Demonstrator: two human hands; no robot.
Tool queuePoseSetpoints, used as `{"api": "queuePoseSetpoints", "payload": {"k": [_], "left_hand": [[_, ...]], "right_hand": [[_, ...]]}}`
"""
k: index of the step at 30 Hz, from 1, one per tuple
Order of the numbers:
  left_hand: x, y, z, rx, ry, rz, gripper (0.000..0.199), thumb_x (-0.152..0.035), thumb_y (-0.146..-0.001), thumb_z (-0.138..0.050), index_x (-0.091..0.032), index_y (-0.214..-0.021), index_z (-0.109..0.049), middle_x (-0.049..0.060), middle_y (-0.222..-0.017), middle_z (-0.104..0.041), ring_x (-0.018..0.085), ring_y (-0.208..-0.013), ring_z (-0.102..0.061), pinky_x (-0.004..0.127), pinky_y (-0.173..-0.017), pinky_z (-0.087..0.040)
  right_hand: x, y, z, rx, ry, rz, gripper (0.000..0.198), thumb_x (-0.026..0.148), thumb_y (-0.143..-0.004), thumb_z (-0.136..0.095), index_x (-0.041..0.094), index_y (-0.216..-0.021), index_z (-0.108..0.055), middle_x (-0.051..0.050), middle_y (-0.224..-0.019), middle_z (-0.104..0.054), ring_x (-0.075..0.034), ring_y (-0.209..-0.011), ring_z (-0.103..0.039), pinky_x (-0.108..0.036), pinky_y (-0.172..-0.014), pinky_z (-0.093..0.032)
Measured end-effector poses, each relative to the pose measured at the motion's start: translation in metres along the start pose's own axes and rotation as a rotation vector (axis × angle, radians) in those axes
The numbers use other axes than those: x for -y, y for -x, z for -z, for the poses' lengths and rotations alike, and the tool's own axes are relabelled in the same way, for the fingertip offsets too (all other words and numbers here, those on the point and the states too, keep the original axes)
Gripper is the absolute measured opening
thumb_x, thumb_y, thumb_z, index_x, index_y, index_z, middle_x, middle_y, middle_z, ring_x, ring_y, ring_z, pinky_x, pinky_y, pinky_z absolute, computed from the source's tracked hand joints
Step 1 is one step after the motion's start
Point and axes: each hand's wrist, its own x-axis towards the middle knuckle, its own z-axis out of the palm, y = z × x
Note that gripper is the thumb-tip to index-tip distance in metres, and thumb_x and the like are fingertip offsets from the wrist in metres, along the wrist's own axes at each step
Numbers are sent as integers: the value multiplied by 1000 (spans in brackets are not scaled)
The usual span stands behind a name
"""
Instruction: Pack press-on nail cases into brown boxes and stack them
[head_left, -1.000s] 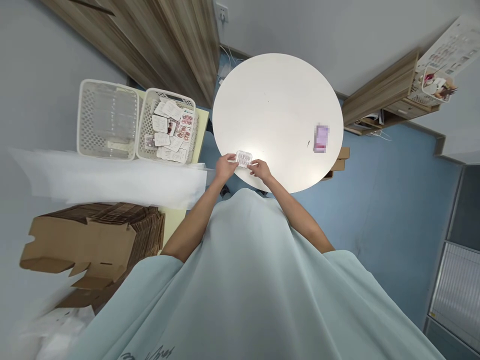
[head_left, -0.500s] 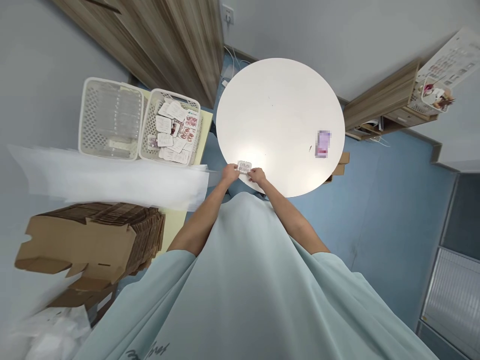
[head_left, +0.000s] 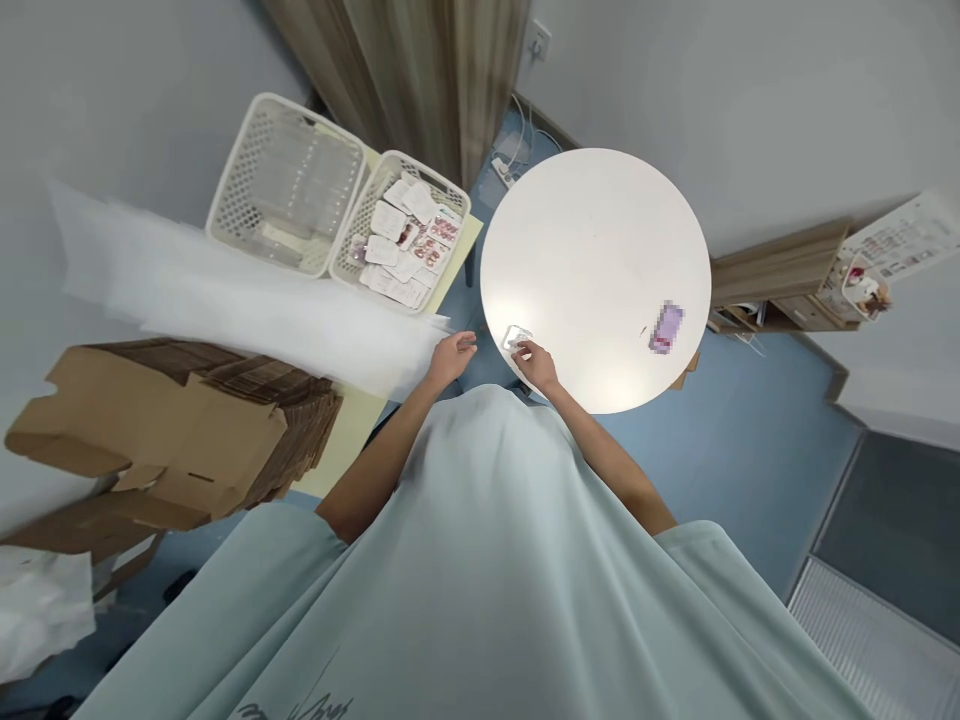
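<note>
A small whitish blister-like pack (head_left: 515,336) lies at the near left edge of the round white table (head_left: 592,240). My right hand (head_left: 535,366) pinches its near right side, and its fingers cover part of it. What the pack contains is too small to make out. My left hand (head_left: 451,358) is off the table, left of its edge, with fingers stretched out and nothing in them. Near that hand is the end of a long stack of white translucent sheets (head_left: 247,310).
To the left stand a white basket (head_left: 346,262) of carded packs and another basket (head_left: 225,205) holding clear plastic trays. Folded cardboard boxes (head_left: 187,430) are stacked nearer me. A blurred purple item (head_left: 667,327) lies on the table's right side. Beyond is a wooden cabinet (head_left: 787,265).
My left hand has let go of the pack and drawn away from the table. My right hand stays at the pack. The whole view has turned with my head.
</note>
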Motion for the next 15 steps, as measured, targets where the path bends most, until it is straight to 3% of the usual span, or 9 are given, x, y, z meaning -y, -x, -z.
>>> {"api": "queuePoseSetpoints", "payload": {"k": [4, 7, 15], "left_hand": [[19, 28, 44, -152, 81, 15, 34, -22, -93, -66, -19, -124, -79, 13, -139, -81, 29, -125, -79, 48, -116, -61], [33, 44, 74, -272, 139, 47, 33, -23, -93, -65, -20, -124, -78, 14, -140, -80, 29, -124, -79, 48, -113, -63], [66, 83, 132, -475, 286, 42, 33, -27, -94, -67, -22, -125, -76, 13, -141, -79, 29, -121, -79, 49, -113, -62]], "right_hand": [[48, 6, -13, 43, 112, 196, 36, 32, -107, -62, 24, -141, -73, -7, -126, -84, -23, -96, -80, -39, -99, -63], [95, 3, -37, 100, 225, 351, 38, 33, -110, -57, 24, -142, -73, -8, -129, -82, -24, -96, -78, -39, -99, -62], [218, -20, -141, 273, 591, 578, 39, 31, -115, -50, 20, -149, -67, -14, -148, -71, -31, -121, -75, -44, -104, -61]]}}
